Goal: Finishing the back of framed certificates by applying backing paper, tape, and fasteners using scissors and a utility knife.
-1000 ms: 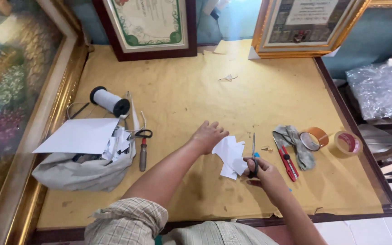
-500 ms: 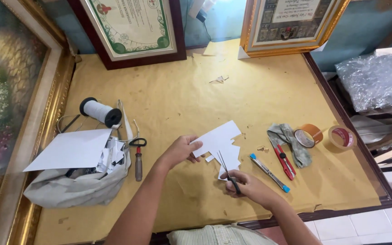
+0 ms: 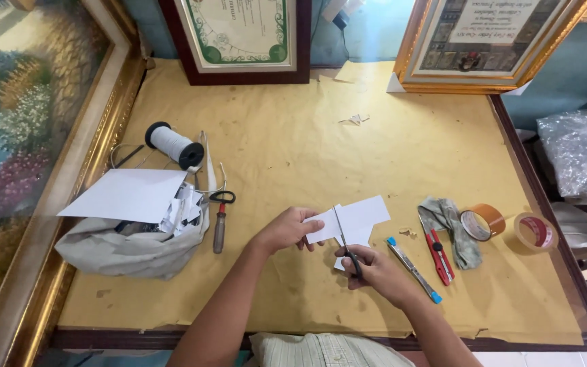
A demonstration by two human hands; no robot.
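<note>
Your left hand (image 3: pixel 285 230) pinches the white paper piece (image 3: pixel 356 219) near the front edge of the bench (image 3: pixel 293 143). Your right hand (image 3: pixel 375 270) is closed around the scissors (image 3: pixel 344 239), whose blades are in the paper.

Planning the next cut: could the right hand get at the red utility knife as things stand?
Probably not straight away: the right hand holds scissors; the red utility knife lies uncovered just beside it.
</note>
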